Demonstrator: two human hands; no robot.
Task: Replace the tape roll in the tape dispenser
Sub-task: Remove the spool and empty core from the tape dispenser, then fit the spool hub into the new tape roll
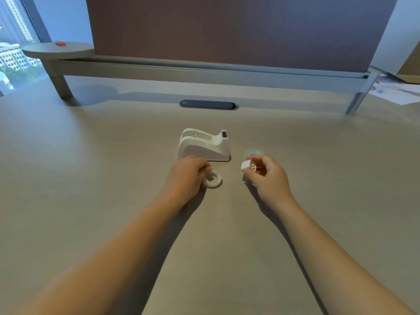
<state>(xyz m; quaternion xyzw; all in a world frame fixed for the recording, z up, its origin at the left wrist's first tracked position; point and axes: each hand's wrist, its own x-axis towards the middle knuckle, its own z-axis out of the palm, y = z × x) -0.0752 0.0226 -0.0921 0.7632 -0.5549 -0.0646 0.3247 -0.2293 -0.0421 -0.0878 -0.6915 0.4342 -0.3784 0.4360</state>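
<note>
Left hand (186, 172) gripped the white ring (213, 179); right hand (264, 172) pinched a small white block (246, 165). Empty dispenser (203, 145) sat at 12 o'clock. Probably best to seat the ring level in its cradle.

Soft, cool daylight enters from the window (16, 53) at 10 o'clock. Forearm shadows fall rightward on the table (91, 178). Wide-angle lens bows the edges; overall slightly soft, no glare.
</note>
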